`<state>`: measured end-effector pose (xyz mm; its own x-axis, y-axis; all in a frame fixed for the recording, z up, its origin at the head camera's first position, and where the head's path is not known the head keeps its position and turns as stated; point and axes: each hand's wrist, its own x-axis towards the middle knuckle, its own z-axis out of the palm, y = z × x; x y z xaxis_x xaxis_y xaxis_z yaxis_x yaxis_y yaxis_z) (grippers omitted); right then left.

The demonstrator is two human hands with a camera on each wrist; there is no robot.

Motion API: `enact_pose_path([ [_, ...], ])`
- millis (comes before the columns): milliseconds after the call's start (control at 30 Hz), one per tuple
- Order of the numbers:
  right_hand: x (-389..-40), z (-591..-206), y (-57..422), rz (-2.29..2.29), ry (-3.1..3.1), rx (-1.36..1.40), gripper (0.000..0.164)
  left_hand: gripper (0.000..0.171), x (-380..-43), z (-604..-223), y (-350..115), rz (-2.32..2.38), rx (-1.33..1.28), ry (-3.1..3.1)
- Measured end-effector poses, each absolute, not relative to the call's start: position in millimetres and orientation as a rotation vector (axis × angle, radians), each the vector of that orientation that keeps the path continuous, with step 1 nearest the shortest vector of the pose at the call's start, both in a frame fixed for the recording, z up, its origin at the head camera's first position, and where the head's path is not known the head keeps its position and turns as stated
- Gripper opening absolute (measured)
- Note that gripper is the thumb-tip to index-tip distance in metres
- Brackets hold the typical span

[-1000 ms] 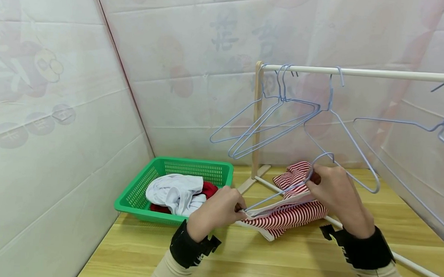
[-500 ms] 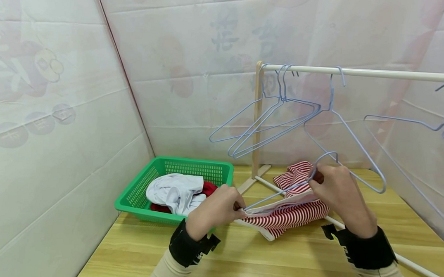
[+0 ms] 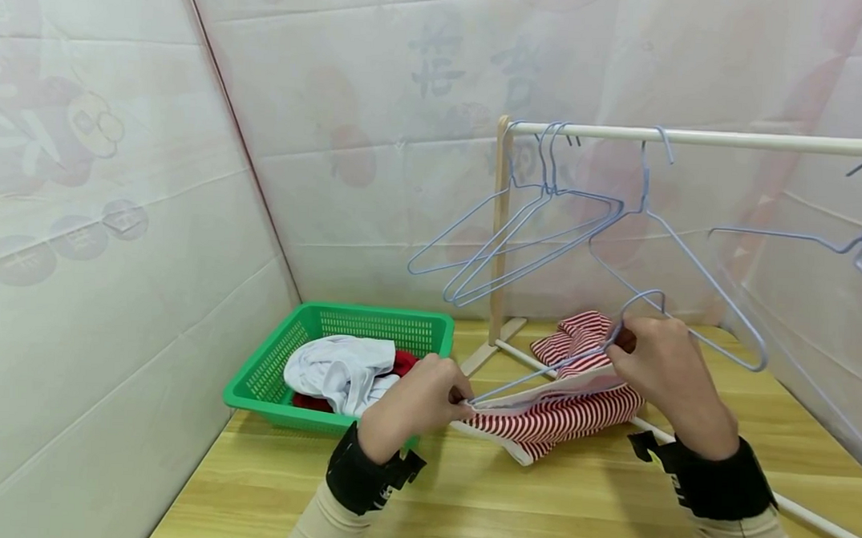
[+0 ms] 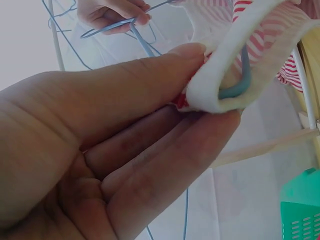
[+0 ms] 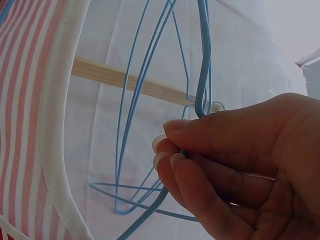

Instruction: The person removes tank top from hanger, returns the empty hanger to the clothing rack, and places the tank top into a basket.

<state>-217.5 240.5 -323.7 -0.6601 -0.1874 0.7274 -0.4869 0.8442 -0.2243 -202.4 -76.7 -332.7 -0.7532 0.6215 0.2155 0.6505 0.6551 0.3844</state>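
Note:
A red-and-white striped garment (image 3: 562, 419) with white trim lies bunched on the table, partly raised between both hands. My left hand (image 3: 421, 397) pinches its white-trimmed edge (image 4: 205, 90) between thumb and fingers. In the left wrist view, the end of a blue wire hanger (image 4: 239, 90) sits inside the fabric at that edge. My right hand (image 3: 661, 359) pinches the neck of this same hanger (image 5: 202, 65), just below its hook. In the right wrist view, the garment's white neckline trim (image 5: 55, 140) hangs to the left of the fingers.
On the left stands a green basket (image 3: 253, 382) with a white garment (image 3: 343, 369) and dark red cloth. A rack with a white rail (image 3: 733, 140) and wooden post (image 3: 500, 240) bears several blue hangers (image 3: 533, 249). Its lower bar crosses the table (image 3: 464, 511).
My right hand has moved slightly right and up with the hanger. My left hand has shifted a little left, still pinching the striped garment. A hanger on the rail has swung right.

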Motion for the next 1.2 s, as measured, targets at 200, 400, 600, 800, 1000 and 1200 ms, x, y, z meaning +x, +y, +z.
enact_pose_path([
  [200, -215.7, -321.4, 241.9, 0.529, -2.306, 0.463, 0.024, 0.005, -203.2, -333.5, -77.9, -0.687, -1.057, -2.794],
  [400, -214.8, -319.6, 242.7, 0.533, -2.317, 0.449, 0.021, 0.005, -202.7, -333.3, -79.1, -0.685, -1.002, -2.806],
  [600, -214.5, -319.9, 243.9, 0.533, -2.301, 0.445, 0.019, 0.006, -202.0, -332.7, -80.9, -0.726, -0.958, -2.825],
  [800, -213.5, -319.8, 244.9, 0.535, -2.314, 0.436, 0.017, 0.007, -202.1, -332.0, -82.7, -0.752, -0.922, -2.840],
  [1000, -213.4, -319.1, 246.6, 0.534, -2.303, 0.435, 0.014, 0.007, -204.1, -332.3, -83.1, -0.715, -0.896, -2.845],
  [1200, -213.1, -318.3, 250.1, 0.554, -2.280, 0.426, 0.010, 0.013, -207.6, -332.4, -84.2, -0.638, -0.840, -2.852],
])
